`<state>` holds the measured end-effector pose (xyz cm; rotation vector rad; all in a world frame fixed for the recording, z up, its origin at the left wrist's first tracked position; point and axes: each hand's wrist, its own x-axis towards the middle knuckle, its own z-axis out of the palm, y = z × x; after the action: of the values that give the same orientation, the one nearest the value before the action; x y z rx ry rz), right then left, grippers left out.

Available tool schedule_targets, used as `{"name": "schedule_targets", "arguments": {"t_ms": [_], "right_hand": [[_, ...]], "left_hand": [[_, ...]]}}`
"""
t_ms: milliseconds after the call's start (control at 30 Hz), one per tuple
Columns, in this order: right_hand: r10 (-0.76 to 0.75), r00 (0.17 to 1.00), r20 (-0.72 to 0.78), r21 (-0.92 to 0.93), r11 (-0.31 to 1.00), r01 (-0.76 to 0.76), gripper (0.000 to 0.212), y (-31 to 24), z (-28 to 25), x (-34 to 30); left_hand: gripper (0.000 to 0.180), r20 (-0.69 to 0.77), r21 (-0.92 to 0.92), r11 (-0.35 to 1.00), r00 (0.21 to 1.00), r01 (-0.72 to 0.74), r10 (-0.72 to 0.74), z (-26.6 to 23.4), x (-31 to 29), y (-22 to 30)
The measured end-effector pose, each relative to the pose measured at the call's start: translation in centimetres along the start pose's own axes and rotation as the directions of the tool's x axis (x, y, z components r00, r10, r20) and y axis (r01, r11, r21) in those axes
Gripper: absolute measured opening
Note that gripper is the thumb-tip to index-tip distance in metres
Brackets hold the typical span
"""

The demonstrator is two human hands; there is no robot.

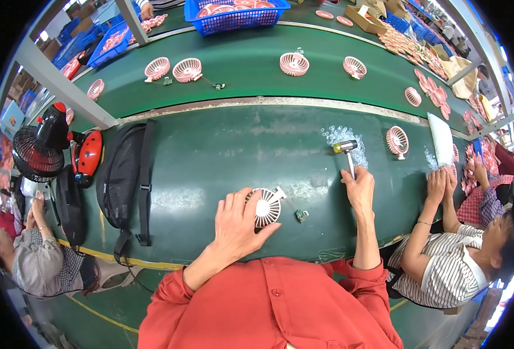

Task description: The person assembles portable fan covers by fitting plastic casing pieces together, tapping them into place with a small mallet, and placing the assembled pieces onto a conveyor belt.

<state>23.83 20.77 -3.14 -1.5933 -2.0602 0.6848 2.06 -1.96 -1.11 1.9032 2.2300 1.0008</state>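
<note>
My left hand grips the left side of a round white slatted fan housing that lies on the green bench, its thumb and fingers around the rim. From the housing's short neck a thin wire runs to a small green circuit board. To the right, my right hand is closed on the handle of a small mallet with a yellow and black head. The mallet head is over a scattered pile of small transparent rings. Beyond them a pink fan housing stands on the bench.
A black bag and a black desk fan are on the left. Across a metal edge, the conveyor belt carries pink fan housings and a blue basket. Co-workers sit on both sides; the right one's hands hold a white bag.
</note>
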Motion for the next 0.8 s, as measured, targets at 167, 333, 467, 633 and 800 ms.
{"name": "schedule_targets", "arguments": {"t_ms": [167, 333, 467, 633, 800], "right_hand": [[0.227, 0.9, 0.371, 0.63, 0.651, -0.424, 0.012, -4.1, -1.1, -2.7], [0.005, 0.742, 0.671, 0.687, 0.373, -0.624, 0.013, -5.6, -0.2, -4.2], [-0.134, 0.579, 0.804, 0.595, 0.183, -0.783, 0.014, -5.1, 1.8, -4.8], [-0.226, 0.49, 0.842, 0.522, 0.107, -0.846, 0.021, -5.0, 3.4, -6.1], [-0.27, 0.481, 0.834, 0.519, 0.087, -0.85, 0.022, -5.1, 3.7, -6.4]], "left_hand": [[0.079, 0.051, 0.092, 0.996, 0.999, 0.005, -0.01, 1.1, 0.1, -0.2], [0.078, 0.07, -0.127, 0.992, 0.997, -0.009, 0.018, 0.5, 0.3, -0.3], [0.077, 0.09, -0.341, 0.94, 0.995, -0.008, 0.041, -0.1, 0.3, 0.2], [0.079, 0.103, -0.417, 0.908, 0.99, -0.045, 0.096, -0.3, 0.3, 0.6], [0.078, 0.111, -0.444, 0.896, 0.991, -0.013, 0.07, -0.1, 0.3, 0.5]]}}
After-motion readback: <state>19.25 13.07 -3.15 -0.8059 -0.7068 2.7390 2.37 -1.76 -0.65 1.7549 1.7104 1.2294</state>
